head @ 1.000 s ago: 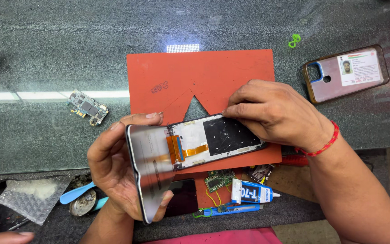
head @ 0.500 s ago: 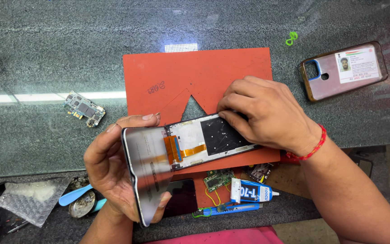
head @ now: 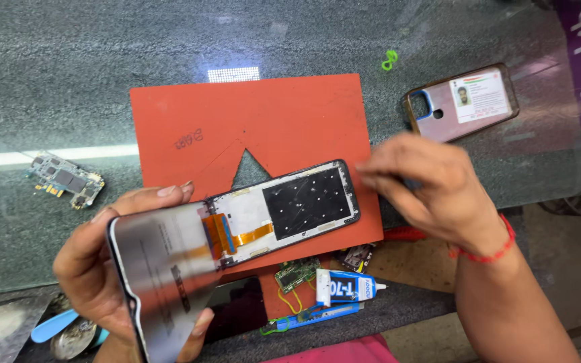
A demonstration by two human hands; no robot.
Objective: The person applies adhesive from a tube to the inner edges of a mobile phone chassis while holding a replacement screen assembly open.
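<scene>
Over the red mat [head: 270, 114], your left hand [head: 112, 269] grips the thin, fragile display panel [head: 166, 282] by its edges, flex ribbon [head: 237, 235] tethering it to the phone frame [head: 290, 205]; right hand [head: 432, 188] hovers loosely curled, holding nothing visible.
</scene>
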